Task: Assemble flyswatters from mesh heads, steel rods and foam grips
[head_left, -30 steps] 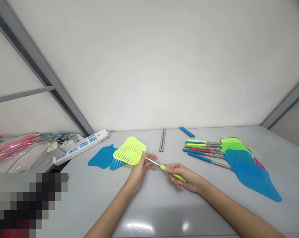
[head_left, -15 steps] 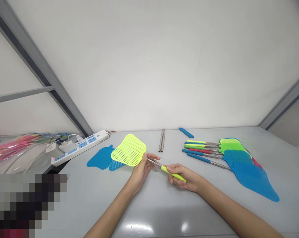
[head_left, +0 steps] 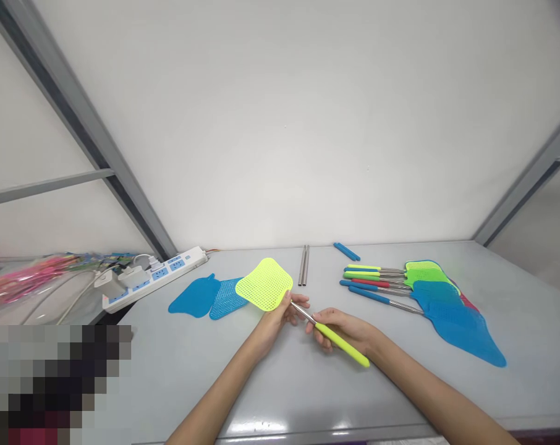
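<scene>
Left forearm (head_left: pixel 229 380): bare, slanting up and rightward
Left hand (head_left: pixel 276 316): thumb uppermost, pinching, fingers pointing right
Right forearm (head_left: pixel 423 380): bare, slanting up and leftward
Right hand (head_left: pixel 347 324): fingers curled, near the left

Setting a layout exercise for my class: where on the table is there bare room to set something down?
Bare: the table right of the swatter pile; between the blue heads and left forearm; narrowly, between the steel tubes and swatter pile. Crowded: the overlapping pile itself; left, where blue heads lie near the power strip.
</scene>
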Tool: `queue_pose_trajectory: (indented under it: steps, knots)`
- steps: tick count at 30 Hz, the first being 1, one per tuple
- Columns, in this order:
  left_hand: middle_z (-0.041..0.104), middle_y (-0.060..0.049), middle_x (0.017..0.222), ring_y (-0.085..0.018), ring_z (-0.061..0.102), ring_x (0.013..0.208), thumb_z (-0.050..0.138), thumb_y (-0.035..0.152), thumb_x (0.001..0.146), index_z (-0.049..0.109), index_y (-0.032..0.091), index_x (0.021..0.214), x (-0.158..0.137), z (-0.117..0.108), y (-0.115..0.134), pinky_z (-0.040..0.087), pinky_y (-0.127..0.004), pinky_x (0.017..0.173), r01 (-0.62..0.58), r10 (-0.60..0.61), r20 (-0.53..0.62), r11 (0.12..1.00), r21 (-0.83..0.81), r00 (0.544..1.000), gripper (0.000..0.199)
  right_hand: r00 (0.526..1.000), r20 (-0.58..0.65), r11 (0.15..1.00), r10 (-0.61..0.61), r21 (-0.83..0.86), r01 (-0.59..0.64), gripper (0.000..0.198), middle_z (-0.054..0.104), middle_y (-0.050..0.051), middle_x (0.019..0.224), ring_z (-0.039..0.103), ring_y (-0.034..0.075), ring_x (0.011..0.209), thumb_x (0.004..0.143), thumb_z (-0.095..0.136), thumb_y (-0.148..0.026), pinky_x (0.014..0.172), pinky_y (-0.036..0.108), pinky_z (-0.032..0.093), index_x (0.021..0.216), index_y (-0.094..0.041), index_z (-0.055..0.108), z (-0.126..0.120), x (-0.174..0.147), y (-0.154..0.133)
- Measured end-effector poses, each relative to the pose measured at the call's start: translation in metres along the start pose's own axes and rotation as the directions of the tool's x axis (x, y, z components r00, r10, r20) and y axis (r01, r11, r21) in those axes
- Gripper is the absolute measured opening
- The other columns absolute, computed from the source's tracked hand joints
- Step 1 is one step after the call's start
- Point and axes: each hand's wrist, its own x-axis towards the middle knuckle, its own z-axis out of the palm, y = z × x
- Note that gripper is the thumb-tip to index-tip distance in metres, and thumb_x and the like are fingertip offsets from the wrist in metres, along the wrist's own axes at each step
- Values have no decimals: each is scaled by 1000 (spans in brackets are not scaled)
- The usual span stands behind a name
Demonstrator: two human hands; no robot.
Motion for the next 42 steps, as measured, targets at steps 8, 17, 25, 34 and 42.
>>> queue_pose_trajectory:
  steps: [8,17,25,34,42]
  knots:
    - [57,-9,92,-15,55,68,37,47,78,47,15,105,5,-9,0,38,-25,60,57,-57,37,998,12,998,43,871,-371,923,-322,83,376,18,49,-1,62,45,5,50,71,56,-30,44,15,35,76,-13,58,-29,-24,-30]
    - [56,-7,88,-14,55,68,38,46,77,51,17,99,5,-13,0,38,-26,61,42,-45,12,980,196,999,38,425,-683,643,-594,-86,761,18,51,-2,72,50,9,63,71,56,-33,61,23,45,86,-22,57,-61,-69,-32]
    - [56,-8,87,-15,54,67,36,46,78,55,16,93,3,-14,-1,38,-26,60,-2,2,1,956,294,1000,39,385,-694,633,-609,-133,762,16,56,-1,79,54,10,72,67,61,-29,65,23,46,81,-21,58,-64,-67,-27]
    - [53,-4,102,-17,49,85,49,37,73,47,24,110,-8,20,4,36,-24,69,-163,176,6,898,409,984,39,666,-532,818,-523,-94,567,19,56,2,81,54,13,74,65,62,-28,67,26,44,81,-18,57,-3,-37,-7]
    - [38,5,54,-7,32,46,46,42,74,51,16,73,-42,42,-7,24,-18,41,89,-135,184,967,237,974,26,601,-614,710,-511,93,698,23,47,-2,61,47,8,56,70,53,-41,57,22,42,68,-18,52,35,-23,-26]
